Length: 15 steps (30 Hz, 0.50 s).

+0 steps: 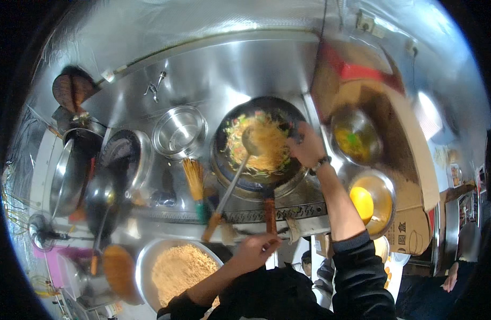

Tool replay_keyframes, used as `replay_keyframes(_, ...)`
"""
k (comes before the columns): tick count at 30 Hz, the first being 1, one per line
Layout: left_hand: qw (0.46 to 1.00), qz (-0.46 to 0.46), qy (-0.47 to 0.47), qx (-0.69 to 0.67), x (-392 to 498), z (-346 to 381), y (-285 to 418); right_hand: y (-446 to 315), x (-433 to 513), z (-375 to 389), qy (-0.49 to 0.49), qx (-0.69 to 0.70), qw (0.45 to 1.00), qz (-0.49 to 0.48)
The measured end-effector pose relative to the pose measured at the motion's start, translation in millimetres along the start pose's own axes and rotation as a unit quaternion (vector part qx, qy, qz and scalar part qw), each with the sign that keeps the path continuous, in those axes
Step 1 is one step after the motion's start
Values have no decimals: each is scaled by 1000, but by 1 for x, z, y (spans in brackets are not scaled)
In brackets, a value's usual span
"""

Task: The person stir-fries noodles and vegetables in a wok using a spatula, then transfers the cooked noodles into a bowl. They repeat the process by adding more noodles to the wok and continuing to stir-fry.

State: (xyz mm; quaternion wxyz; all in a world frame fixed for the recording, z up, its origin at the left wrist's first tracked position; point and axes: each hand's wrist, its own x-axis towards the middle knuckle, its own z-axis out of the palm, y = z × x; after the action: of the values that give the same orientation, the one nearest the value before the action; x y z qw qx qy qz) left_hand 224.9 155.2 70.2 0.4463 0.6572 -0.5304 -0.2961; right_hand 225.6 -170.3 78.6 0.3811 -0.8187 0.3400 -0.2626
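Note:
A dark wok (229, 168) sits on the stainless steel range, holding brown noodle-like food (269, 140) with chopped vegetables around it. My right hand (307, 146) is blurred over the wok's right side, fingers bent; whether it holds anything does not show. Near the end of the wok's wooden handle (270, 210) is my left hand (257, 250), its fingers curled; its grip cannot be made out. A metal ladle (237, 178) rests with its bowl in the food and its wooden handle end over the range's front edge, with neither hand on it.
A bamboo brush (194, 180) and a steel pot (179, 132) are left of the wok. Further left stand more woks (103, 192). Steel bowls (359, 138) (389, 188) sit at right by a cardboard box (413, 140). A bowl of crumbly food (181, 268) is front left. Another person's hand (451, 277) shows far right.

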Motion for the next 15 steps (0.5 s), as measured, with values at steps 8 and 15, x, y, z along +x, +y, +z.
replay_keyframes(8,924,-116,271,245,-13,-113,-145,18,-89,55,73,4,997,-9)
replay_keyframes(15,925,-340,12,-167,58,-103,-124,43,-183,129,-235,344,765,491)
